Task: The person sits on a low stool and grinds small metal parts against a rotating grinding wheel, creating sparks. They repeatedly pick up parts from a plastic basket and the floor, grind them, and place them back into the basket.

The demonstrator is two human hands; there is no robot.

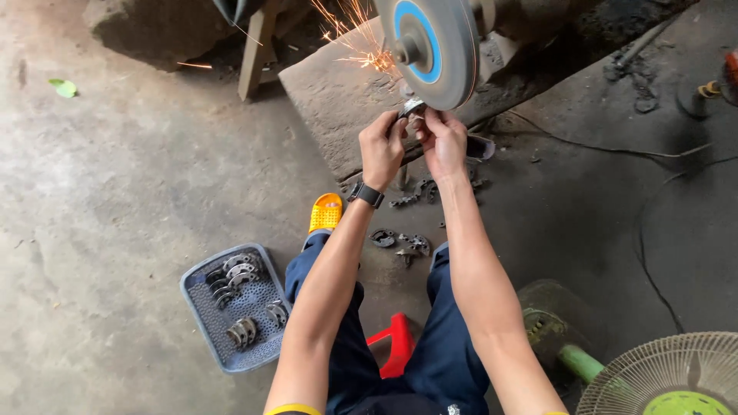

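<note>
Both hands are pinched on one small metal part point(413, 107), left hand point(382, 147) and right hand point(444, 141) side by side, pushing it up against the bottom edge of the grinding wheel point(430, 48) directly above. Sparks point(361, 38) shoot off left.

Black wristwatch point(368, 194), navy trousers point(450, 338) — yellow sandal point(326, 212).

Tray point(201, 307) left of legs, grinding wheel point(430, 46) ahead, fan point(669, 376) right
</note>
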